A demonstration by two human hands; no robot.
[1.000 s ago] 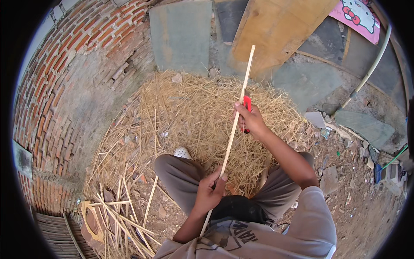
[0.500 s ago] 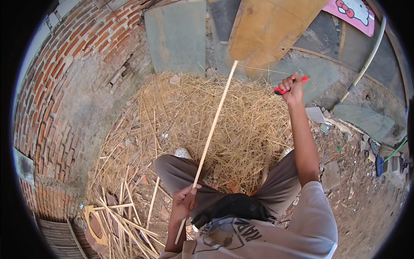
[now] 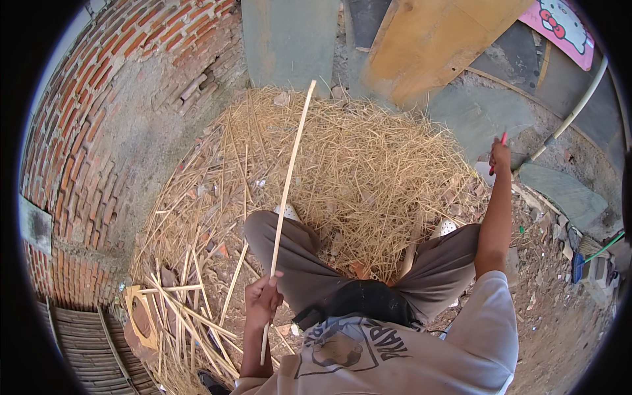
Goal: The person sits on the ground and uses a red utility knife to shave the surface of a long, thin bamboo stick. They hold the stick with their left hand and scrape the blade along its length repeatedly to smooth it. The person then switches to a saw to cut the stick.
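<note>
One pale stick [image 3: 294, 158] slants up over the straw [image 3: 375, 158], its lower part gripped by the closed left hand [image 3: 263, 299], while the right hand [image 3: 500, 157], fist wrapped round a red knife [image 3: 505, 137], has swung well away rightward, so a shaving stroke seems finished.

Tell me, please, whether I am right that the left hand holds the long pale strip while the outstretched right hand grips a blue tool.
Not quite: the tool shows red, not blue, as the head view shows. The left hand does hold the long pale strip, and the outstretched right hand does grip the tool.
</note>
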